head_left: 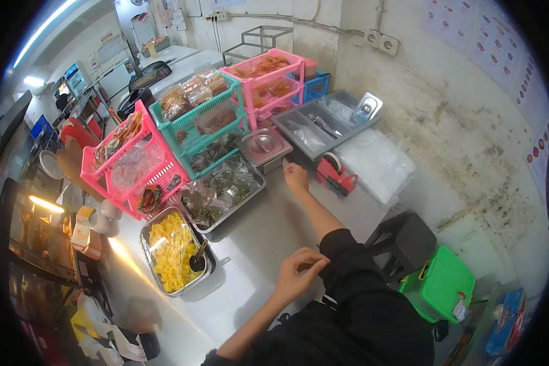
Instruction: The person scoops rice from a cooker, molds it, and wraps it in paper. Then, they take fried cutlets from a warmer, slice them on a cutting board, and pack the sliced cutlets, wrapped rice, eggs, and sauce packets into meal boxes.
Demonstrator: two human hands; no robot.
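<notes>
My right hand (296, 178) is closed, fingertips pinched together, beside the lidded steel container (268, 148); what it pinches is too small to make out. Just right of it stands a red tape dispenser (337, 175) on the steel table (256, 244). Nearer to my body, my left hand (299, 274) has its fingers curled in to the thumb, with nothing showing in them, close to my right sleeve (341, 244). Left of both hands, a steel tray (202, 282) holds yellow food under plastic film, with a dark-headed utensil (197, 261) at its edge.
Another tray (216, 229) holds bagged green leaves. Behind rise stacked pink (165, 174) and teal baskets (192, 131) of packaged food. A grey divided bin (311, 125) and plastic bags (375, 161) lie by the wall. A green box (439, 283) stands at right.
</notes>
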